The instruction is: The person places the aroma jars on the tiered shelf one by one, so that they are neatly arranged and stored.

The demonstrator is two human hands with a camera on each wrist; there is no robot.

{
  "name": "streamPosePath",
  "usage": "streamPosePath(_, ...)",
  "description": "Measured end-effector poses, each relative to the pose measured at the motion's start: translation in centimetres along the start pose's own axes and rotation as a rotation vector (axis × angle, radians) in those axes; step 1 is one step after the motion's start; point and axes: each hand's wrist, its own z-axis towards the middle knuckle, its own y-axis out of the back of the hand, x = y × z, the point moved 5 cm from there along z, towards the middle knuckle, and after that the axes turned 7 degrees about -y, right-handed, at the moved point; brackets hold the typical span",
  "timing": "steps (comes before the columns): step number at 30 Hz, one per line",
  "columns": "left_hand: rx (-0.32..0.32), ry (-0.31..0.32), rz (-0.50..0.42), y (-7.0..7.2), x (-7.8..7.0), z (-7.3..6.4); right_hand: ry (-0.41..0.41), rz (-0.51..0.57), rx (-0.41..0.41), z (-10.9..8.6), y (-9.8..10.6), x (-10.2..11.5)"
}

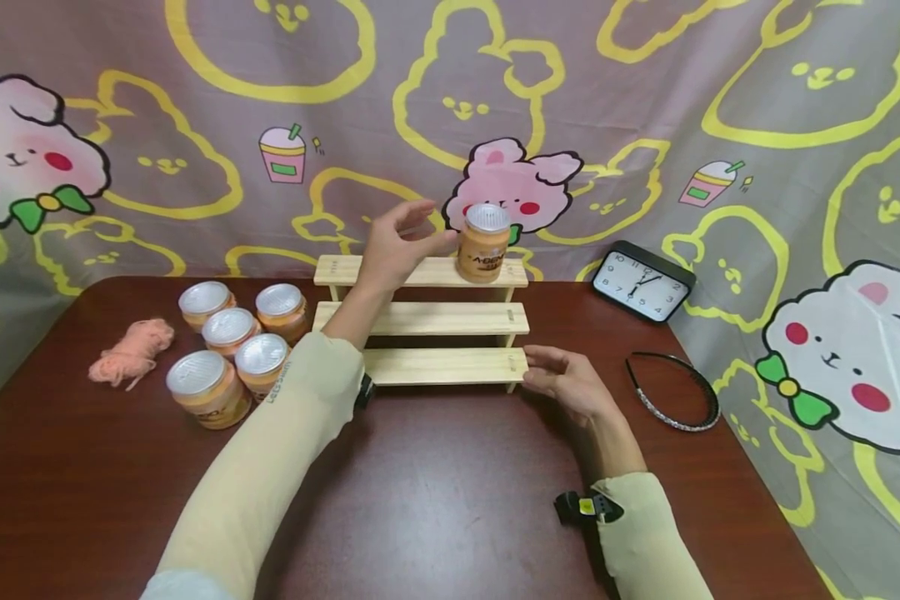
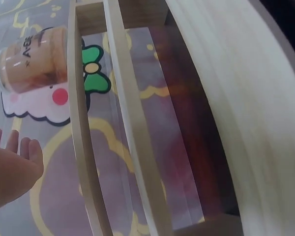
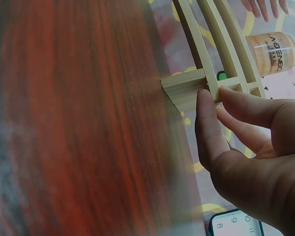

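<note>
Far jar [image 1: 483, 254] is showing orange, lid [image 1: 487, 217] silver; rack [image 1: 450, 365], pale yellow; counter [image 1: 420, 500] is showing reddish-brown; left yarn [image 1: 132, 352], peach; mauve-grey curtain [image 1: 382, 50] is carrying yellow outlines.

Reads "A-BEN" on the jar [image 1: 484, 243] atop the wooden rack [image 1: 435, 367], with less certain last letters and illegible smaller print. Shows 8, 9, 10 and 11 on the clock [image 1: 639, 287], also 2 and 4. Bears lettering too small to read on the left sleeve [image 1: 285, 433] and that rack.

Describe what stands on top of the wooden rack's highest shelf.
One lidded jar stands near its right end. The left hand covers part of the shelf; the jar hides the spot beneath.
</note>
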Motion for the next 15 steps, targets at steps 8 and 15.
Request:
streamPosePath(8, -0.003, -0.030, 0.025, 1.5, -0.1, -1.0, 0.003, 0.009, 0.000, 0.1, 0.0, -0.3)
streamPosePath(15, -0.015, -0.071, 0.048, 3.1, -0.6, -1.9, 0.016, 0.003, 0.002, 0.1, 0.0, -0.3)
